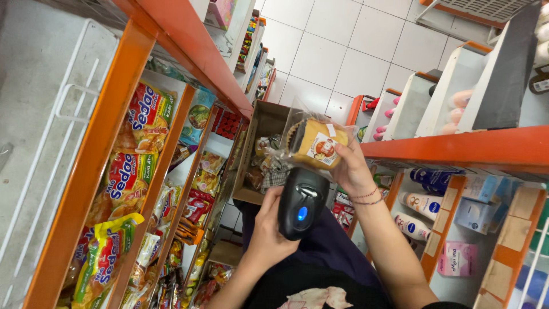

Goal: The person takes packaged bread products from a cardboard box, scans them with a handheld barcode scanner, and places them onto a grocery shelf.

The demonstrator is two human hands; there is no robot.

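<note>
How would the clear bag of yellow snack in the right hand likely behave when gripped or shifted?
The clear snack bag looks light: the right hand lifts it by one edge. Its film wrinkles and flares loosely at the top, so it is probably floppy and crinkly. The glossy plastic might slip, and the contents may crush under a tight grip.

Bright, even overhead light fills the aisle, with soft glare on the white tiled floor (337, 51). Shadows stay faint. The orange metal shelf edge (80, 171) bends and softens toward the frame's left edge, slightly blurred.

Head-worn view, close above aisle
</note>
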